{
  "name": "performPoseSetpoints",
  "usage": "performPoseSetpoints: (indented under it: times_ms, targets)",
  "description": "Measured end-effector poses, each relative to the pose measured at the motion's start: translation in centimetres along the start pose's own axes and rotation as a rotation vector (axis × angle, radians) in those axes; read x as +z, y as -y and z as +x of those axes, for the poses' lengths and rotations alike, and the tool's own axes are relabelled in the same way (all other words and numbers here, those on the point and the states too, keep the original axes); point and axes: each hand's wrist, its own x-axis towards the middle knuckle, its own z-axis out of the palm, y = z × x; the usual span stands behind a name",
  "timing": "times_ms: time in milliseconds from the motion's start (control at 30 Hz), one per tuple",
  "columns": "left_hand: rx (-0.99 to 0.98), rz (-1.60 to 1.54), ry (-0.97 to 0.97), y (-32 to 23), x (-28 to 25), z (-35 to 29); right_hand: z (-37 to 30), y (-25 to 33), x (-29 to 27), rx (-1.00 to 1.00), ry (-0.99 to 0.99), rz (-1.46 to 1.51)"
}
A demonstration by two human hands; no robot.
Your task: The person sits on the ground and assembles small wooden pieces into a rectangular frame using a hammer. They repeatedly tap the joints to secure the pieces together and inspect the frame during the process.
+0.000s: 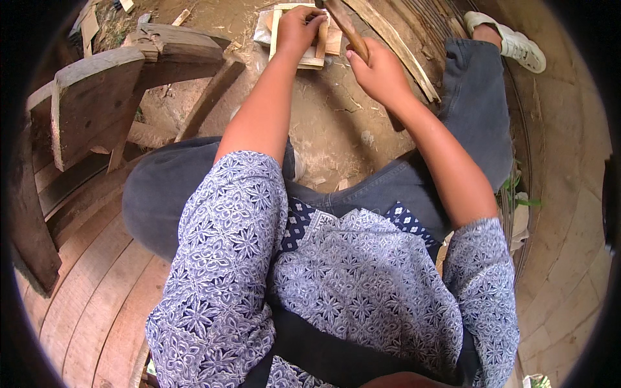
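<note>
We sit over bare brown ground (343,123), our legs in dark trousers (162,200) bent to either side. To our left stands a weathered wooden structure (97,97) (thick, curved pieces, some leaning), and on the other side a long pale strip (401,48) lies along the ground, between our right hand and the outstretched leg with its white shoe (527,52).

Ahead of us, near the top edge of the view, the small wooden frame (310,63) rests on flat pieces of wood (334,43). It lies directly under our left hand (296,31), which reaches in over its left rail. The hammer (343,26) slants up from our right hand (381,72), its head (cut off by the edge) close to our left fingertips.

Our right hand is wrapped firmly round the handle's lower end. Our left fingers are bunched together by the right rail (we cannot tell whether they pinch anything). The rails enclose an opening, and that hand partly covers it.
</note>
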Motion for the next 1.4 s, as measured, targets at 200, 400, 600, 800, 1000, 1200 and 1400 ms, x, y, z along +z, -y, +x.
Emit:
performPoseSetpoints:
  times_ms: [200, 400, 600, 800, 1000, 1200, 1400]
  targets:
    - [0.228, 0.114, -0.071, 2.7, -1.1, 1.0, -0.5, 4.5, -0.7, -0.106, -0.126, 0.231]
    - [0.049, -0.057, -0.034, 0.4, -3.3, 1.8, 1.3, 5.9, -0.8, 0.005, -0.082, 0.140]
    - [0.073, 0.036, -0.035, -2.0, -5.7, 1.2, 1.2, 4.7, 0.2, -0.053, -0.002, 0.015]
    - [0.116, -0.018, -0.060, -1.7, -9.0, 3.4, 3.1, 12.9, -2.8, -0.026, -0.065, 0.210]
    - [0.067, 0.012, -0.085, -3.0, -7.3, 1.9, 2.2, 8.0, -0.3, 0.059, -0.006, 0.145]
    - [-0.151, -0.043, -0.174, -3.6, -5.9, -0.8, 0.9, 10.2, -1.3, 0.012, -0.050, 0.353]
    - [-0.291, -0.051, -0.355, -4.3, -2.6, -1.1, 0.6, 6.9, 0.7, 0.191, 0.111, 0.319]
